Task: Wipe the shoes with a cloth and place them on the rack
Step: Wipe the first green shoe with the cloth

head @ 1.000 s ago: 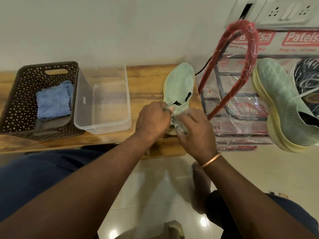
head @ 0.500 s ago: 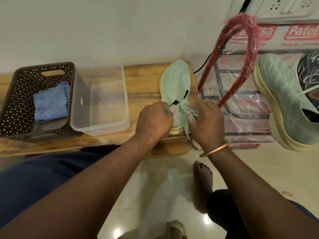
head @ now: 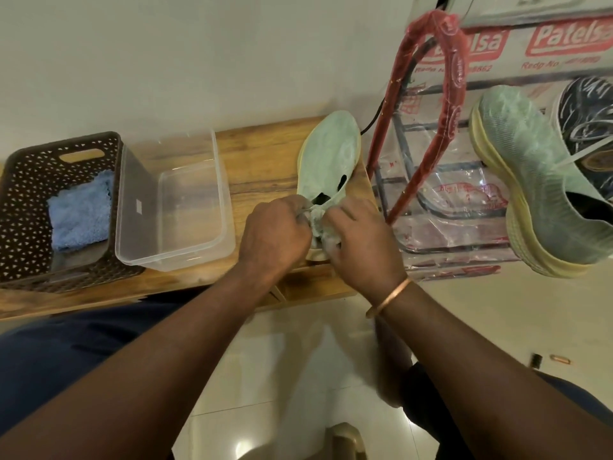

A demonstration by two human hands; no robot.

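Observation:
A pale green shoe lies on the wooden table, toe pointing away. My left hand grips its heel end. My right hand holds a bunched pale cloth against the shoe's heel, just right of my left hand. A matching green shoe with a yellow sole sits on the plastic-wrapped rack at the right, next to a dark shoe.
A clear plastic tub stands left of the shoe. Further left, a brown perforated basket holds a blue cloth. The rack's red wrapped frame rises close to my right hand. Tiled floor lies below.
My right hand with the cloth slid right along the shoe's side, then came back to the heel beside my left hand. The view shifted slightly.

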